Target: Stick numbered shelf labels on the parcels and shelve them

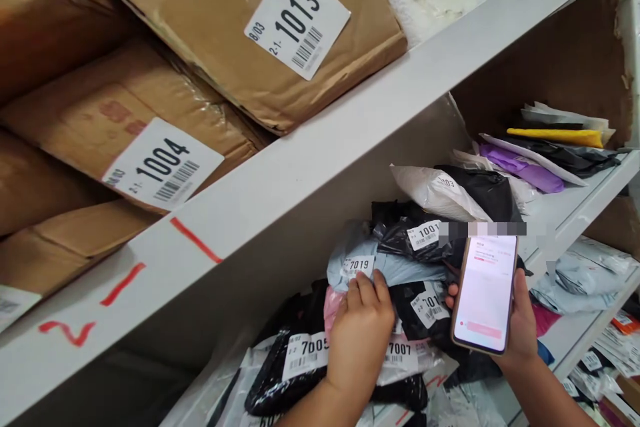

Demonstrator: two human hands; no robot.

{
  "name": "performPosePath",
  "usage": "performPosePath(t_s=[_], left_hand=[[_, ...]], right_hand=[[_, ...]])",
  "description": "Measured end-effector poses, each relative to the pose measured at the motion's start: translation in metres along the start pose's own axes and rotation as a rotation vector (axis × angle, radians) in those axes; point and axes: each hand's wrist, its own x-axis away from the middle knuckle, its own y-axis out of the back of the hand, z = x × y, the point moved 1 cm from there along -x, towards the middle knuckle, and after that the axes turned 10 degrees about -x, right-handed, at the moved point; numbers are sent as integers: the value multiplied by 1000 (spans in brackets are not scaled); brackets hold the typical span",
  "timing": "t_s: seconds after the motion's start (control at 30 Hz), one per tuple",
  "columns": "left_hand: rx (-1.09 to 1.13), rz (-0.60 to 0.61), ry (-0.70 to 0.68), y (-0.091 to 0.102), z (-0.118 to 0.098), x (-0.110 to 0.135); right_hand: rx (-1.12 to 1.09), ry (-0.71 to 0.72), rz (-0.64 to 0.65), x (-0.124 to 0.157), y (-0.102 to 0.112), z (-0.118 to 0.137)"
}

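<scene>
My left hand (363, 313) lies on the pile of parcels, back of the hand up. Its fingers are stretched out, with the tips on the lower edge of a light blue parcel (400, 268) labelled 7019. In my right hand (523, 320) is an upright smartphone (484, 293), its screen lit white and pink and facing me. Around my left hand are a black parcel (273, 380) labelled 7005, a pink parcel (417, 361) labelled 7007 and a black parcel (407, 307) with a partly creased label. Above them sits a black parcel (395, 230) labelled 1001.
A white shelf edge (300, 180) with red marks slants across the view. Above it stand brown cartons (210, 20) labelled 1013 and 1004. Further right, a white parcel (425, 187), a purple parcel (530, 167) and a yellow parcel (555, 137) lie on the lower shelf.
</scene>
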Motion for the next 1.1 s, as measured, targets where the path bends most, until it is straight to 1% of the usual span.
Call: performPosePath(t_s=[0.1, 0.2, 0.3, 0.37, 0.4, 0.43, 0.5, 0.6, 0.7, 0.73, 0.77, 0.83, 0.9, 0.93, 1.0, 1.1], left_hand=[[-29, -38, -48, 3, 1, 0], [37, -55, -77, 10, 11, -8], [182, -128, -130, 13, 17, -16], [340, -175, -194, 13, 14, -19], [430, -178, -232, 13, 11, -20], [516, -159, -277, 13, 8, -21], [625, -76, -366, 14, -1, -21], [607, 28, -413, 20, -9, -20], [580, 62, -439, 26, -8, -24], [595, 77, -440, 27, -6, -27], [607, 92, -411, 27, -4, -30], [590, 101, -285, 26, 0, -35], [518, 63, -165, 25, 1, -40], [476, 33, -141, 25, 1, -41], [417, -35, -147, 26, 0, -41], [380, -124, -147, 25, -1, -37]], right_hand=[[19, 18, -15, -1, 1, 0], [37, 32, -4, -1, -6, 2], [72, 25, 31, 2, -15, 6], [92, 18, 54, 5, -18, 9], [93, 14, 62, 6, -18, 11], [91, 4, 69, 7, -19, 13], [75, -11, 71, 6, -18, 18], [20, 4, 32, 3, -18, 29], [-9, -11, -9, 0, -20, 43], [-1, -31, -11, 0, -21, 48], [11, -52, -9, 1, -23, 51], [27, -72, -4, 4, -24, 57], [24, -53, -7, 8, -26, 59], [18, -34, -7, 10, -26, 59], [13, -4, 3, 13, -27, 59], [-4, -3, 23, 15, -30, 57]])
